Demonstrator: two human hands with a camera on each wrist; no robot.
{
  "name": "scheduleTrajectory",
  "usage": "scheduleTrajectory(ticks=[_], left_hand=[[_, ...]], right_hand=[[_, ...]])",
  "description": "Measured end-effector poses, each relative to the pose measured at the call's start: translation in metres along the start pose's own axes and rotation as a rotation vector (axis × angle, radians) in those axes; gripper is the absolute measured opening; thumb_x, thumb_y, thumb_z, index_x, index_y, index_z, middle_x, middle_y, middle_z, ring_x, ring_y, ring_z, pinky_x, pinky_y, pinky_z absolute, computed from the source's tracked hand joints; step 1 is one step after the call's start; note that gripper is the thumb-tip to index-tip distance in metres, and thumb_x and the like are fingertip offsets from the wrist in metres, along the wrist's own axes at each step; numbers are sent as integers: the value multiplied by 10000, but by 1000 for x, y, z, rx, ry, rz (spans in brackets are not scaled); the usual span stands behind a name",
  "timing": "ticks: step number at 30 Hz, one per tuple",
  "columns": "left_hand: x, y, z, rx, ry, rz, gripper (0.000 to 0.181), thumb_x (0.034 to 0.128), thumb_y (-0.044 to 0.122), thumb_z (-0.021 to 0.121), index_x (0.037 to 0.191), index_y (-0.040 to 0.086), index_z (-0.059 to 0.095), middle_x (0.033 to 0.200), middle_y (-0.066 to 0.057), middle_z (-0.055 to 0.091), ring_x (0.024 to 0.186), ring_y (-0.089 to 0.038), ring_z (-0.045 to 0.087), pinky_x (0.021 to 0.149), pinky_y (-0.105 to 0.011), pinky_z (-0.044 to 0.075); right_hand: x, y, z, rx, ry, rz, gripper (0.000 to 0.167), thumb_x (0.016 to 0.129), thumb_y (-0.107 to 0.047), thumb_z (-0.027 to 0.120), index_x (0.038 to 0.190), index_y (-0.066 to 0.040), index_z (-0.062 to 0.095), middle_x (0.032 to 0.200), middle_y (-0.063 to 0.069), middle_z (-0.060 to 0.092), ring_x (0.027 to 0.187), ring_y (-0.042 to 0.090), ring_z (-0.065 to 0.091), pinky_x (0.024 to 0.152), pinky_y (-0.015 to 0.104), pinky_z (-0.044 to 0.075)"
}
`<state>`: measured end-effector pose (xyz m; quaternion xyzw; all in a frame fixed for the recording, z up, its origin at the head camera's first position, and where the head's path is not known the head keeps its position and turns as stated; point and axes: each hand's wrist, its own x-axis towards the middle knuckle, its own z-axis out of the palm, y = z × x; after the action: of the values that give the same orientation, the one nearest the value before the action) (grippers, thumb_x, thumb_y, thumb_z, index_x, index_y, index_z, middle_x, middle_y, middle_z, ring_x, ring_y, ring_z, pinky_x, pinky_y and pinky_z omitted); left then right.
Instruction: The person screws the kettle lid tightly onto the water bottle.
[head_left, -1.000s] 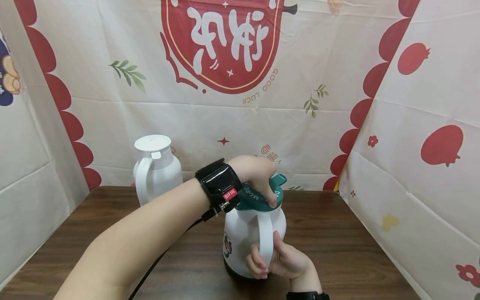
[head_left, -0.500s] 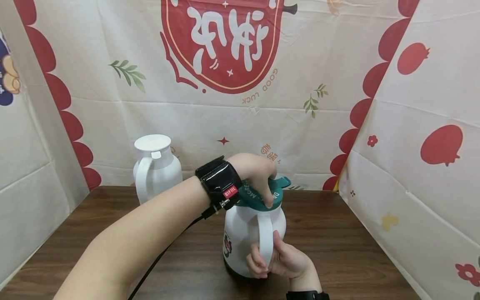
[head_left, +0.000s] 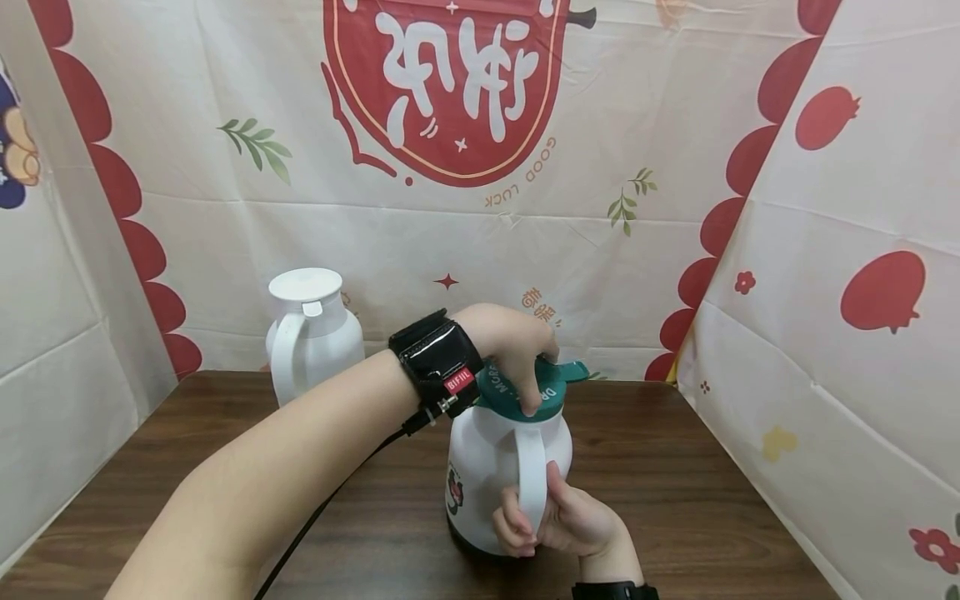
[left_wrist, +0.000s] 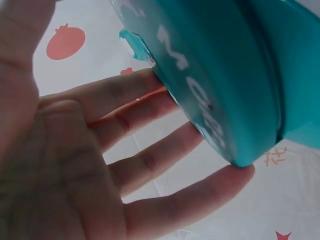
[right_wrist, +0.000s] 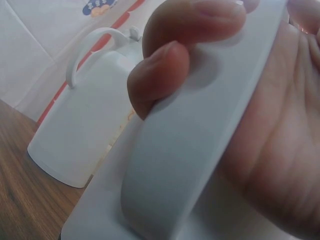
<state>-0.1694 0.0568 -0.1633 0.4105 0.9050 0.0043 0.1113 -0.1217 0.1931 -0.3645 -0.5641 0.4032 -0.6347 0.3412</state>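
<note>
A white thermos jug (head_left: 491, 467) with a dark base stands upright on the table, a small printed figure on its side. On its top sits a round green lid (head_left: 553, 402) with white lettering and a spout-like tab pointing right. From above, my left hand (head_left: 513, 342) grips the lid, thumb on the near edge; the left wrist view shows its fingers (left_wrist: 185, 200) spread along the lid's rim. My right hand (head_left: 577, 521) holds the jug's white handle (head_left: 532, 475), fingers curled round it, as the right wrist view also shows.
A second white jug (head_left: 326, 342), with a white lid and handle, stands at the back left of the brown wooden table (head_left: 645, 467). Printed cloth (head_left: 585, 267) encloses the back and both sides. A black cable (head_left: 318, 517) runs from my left wristband.
The green lid has turned on the jug, its tab swinging right and slightly towards me. My left hand has turned with it; my right hand keeps its hold on the handle.
</note>
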Motion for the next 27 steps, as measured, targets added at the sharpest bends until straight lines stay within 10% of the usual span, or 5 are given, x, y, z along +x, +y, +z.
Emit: scheduleTrajectory(ticks=[27], left_hand=[[3, -13, -4, 14, -77, 134, 662, 735, 210, 809, 1348, 217, 560, 1174, 39, 506, 1051, -148, 466, 800, -328, 454]], right_hand=[[-1, 0, 0, 4, 7, 3, 691, 939, -594, -17, 859, 24, 283, 760, 77, 328, 628, 214, 315, 548, 348, 286]])
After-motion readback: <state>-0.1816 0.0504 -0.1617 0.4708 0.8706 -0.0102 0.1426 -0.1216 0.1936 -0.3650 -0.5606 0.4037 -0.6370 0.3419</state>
